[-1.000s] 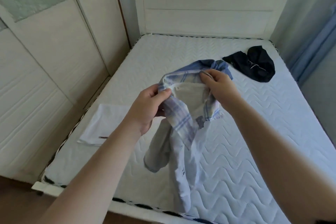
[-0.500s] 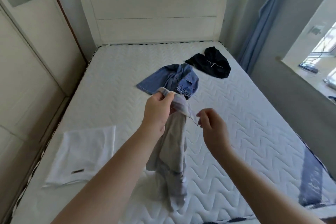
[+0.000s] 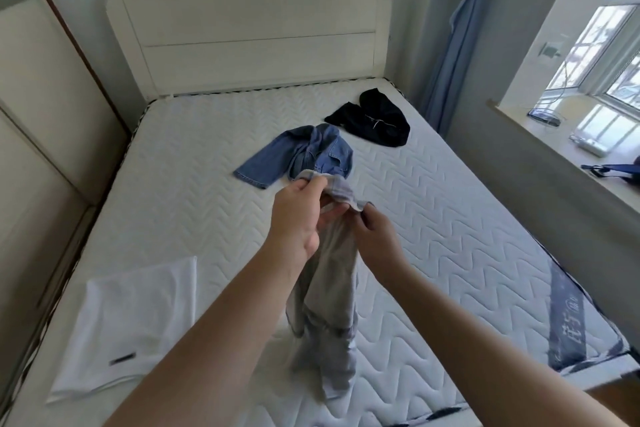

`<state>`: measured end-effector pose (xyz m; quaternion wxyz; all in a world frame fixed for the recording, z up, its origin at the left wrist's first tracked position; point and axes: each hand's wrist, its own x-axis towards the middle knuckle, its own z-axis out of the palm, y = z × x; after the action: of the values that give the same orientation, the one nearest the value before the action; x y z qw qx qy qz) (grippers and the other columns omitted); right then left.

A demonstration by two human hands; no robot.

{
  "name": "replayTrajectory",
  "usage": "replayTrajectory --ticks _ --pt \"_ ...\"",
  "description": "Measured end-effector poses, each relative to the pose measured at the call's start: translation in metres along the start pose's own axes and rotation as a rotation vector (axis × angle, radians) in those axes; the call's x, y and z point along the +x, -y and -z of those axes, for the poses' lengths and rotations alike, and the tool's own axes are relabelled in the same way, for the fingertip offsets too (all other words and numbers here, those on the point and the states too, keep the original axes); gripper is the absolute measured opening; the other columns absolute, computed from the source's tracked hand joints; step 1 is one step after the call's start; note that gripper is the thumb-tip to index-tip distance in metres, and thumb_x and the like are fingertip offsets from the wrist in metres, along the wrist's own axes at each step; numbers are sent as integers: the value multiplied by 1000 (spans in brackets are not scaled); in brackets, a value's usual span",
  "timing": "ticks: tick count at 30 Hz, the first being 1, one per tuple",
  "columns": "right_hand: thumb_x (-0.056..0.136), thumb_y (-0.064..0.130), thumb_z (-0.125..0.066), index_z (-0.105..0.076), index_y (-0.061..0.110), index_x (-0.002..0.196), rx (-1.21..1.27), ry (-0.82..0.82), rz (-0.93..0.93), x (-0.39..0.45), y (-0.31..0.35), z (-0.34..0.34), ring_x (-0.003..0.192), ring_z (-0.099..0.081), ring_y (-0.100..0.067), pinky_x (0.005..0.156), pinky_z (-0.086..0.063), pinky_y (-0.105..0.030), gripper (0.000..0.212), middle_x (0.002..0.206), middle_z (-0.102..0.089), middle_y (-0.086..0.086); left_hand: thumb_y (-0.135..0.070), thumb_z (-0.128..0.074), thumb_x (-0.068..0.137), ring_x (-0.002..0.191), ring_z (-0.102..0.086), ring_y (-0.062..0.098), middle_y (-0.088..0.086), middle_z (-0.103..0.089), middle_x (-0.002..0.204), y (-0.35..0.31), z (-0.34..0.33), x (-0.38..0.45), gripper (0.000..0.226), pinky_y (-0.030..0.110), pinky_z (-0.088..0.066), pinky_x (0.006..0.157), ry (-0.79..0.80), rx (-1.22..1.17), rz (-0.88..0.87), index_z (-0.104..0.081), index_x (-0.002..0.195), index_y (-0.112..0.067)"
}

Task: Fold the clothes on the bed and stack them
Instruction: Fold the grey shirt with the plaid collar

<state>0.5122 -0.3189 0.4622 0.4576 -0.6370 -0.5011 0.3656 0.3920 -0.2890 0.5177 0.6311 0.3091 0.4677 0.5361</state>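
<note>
Since 0.5 s ago the right hand (image 3: 375, 236) has come back to the plaid shirt's (image 3: 329, 291) collar, so both hands again pinch it, likely to spread it for folding. The left hand (image 3: 298, 218) grips the collar beside it, forearms reaching forward, and the shirt hangs with its hem bunched on the bed (image 3: 450, 218). 1 folded white garment (image 3: 128, 322) lies near the left edge; a denim jacket (image 3: 298, 156) and black garment (image 3: 374, 121) wait beyond.

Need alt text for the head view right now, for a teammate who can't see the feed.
Both hands, left hand and right hand, hold up a pale plaid shirt by its top edge over a white mattress. Behind it lie a denim jacket and a black garment; a folded white garment sits left.
</note>
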Motion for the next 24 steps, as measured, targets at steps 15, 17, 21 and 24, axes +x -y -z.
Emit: replayTrajectory --ticks 15,17,21,24 --pt "99 29 -54 -79 28 74 520 40 -140 12 24 51 72 -72 -14 60 -55 -23 35 79 -75 -1 -19 -50 97 87 -70 21 12 -73 103 74 66 26 24 31 -58 77 231 133 168 -71 103 -10" --pt "99 28 -55 -79 33 74 537 50 -142 11 23 52 73 -73 -11 58 -55 -21 35 80 -76 3 -18 -52 97 86 -70 20 12 -72 104 103 79 23 20 28 -57 75 183 221 194 -69 106 -11" --pt "96 24 -60 -81 22 78 598 6 -214 9 20 56 77 -74 -14 59 -56 -23 27 85 -77 -3 -25 -55 92 100 -64 12 3 -65 121 154 95 18 27 25 -50 77 124 531 221 -61 119 -24" --pt "95 20 -61 -79 10 85 652 15 -247 8 17 67 82 -73 -19 63 -57 -27 23 90 -76 -10 -36 -64 88 128 -45 15 -5 -42 145 176 102 18 66 29 -40 95 172 654 262 -36 146 -28"
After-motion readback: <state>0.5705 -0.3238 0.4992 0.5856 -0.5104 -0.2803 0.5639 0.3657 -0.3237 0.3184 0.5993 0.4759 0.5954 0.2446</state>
